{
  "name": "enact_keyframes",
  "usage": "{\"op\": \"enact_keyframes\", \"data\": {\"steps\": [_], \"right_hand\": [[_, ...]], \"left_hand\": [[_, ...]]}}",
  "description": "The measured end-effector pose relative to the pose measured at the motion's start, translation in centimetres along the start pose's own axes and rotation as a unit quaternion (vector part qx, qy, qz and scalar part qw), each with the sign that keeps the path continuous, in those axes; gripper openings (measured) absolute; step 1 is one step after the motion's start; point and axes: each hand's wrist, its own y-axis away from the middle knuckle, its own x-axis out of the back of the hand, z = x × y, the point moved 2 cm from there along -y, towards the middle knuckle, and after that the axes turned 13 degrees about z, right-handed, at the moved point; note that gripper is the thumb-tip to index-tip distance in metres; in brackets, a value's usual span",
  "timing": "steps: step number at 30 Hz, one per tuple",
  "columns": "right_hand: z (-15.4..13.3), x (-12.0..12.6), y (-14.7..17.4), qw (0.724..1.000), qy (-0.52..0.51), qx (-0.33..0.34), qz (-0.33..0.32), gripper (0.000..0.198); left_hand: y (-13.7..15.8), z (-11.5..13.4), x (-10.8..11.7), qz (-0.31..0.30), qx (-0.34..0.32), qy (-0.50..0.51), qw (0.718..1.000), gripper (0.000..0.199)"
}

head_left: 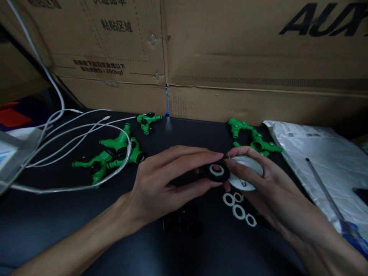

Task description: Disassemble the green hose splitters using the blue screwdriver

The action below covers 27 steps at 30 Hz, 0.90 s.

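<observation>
My left hand (169, 174) has its fingers and thumb closed around a green-and-black hose connector. Its black round collar (225, 175) faces me, and a white ring (213, 170) sits inside the opening. My right hand (264, 172) grips a shallow white round cap (247, 174) with a greenish rim, held beside the collar. The right thumb reaches across the cap to the collar's edge. Most of the connector's body is hidden behind my left fingers. Several loose white ring washers (239, 212) lie on the dark table below my right hand.
Green hose connectors lie at the left (115, 142), back (146, 122) and right (258, 143). White cables (86, 132) loop over the left side. Cardboard (195, 46) walls the back. A white plastic mailer (296, 142) and a blue-handled screwdriver (349, 229) are at the right.
</observation>
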Motion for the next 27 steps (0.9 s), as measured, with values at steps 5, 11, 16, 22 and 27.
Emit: {"op": "enact_keyframes", "data": {"steps": [5, 11, 16, 22, 27], "right_hand": [[-0.2, 0.1, 0.1, 0.999, 0.029, -0.002, -0.018, 0.016], [-1.1, 0.3, 0.5, 0.999, 0.035, 0.011, -0.001, 0.023], [-1.5, 0.7, 0.8, 0.997, 0.061, 0.046, -0.026, 0.014], [-2.0, 0.6, 1.4, 0.991, 0.106, 0.024, -0.073, 0.003], [-1.9, 0.3, 1.4, 0.991, 0.112, 0.015, -0.072, 0.009]], "left_hand": [[0.0, -0.2, 0.3, 0.005, -0.014, -0.042, 0.999, 0.038], [0.2, -0.3, 0.2, 0.004, 0.003, -0.039, 0.999, 0.040], [0.3, -0.5, 0.1, 0.005, 0.018, -0.013, 1.000, 0.041], [0.1, -0.5, 0.3, -0.016, -0.001, -0.069, 0.997, 0.039], [0.2, -0.5, 0.4, -0.030, -0.007, -0.087, 0.996, 0.041]]}}
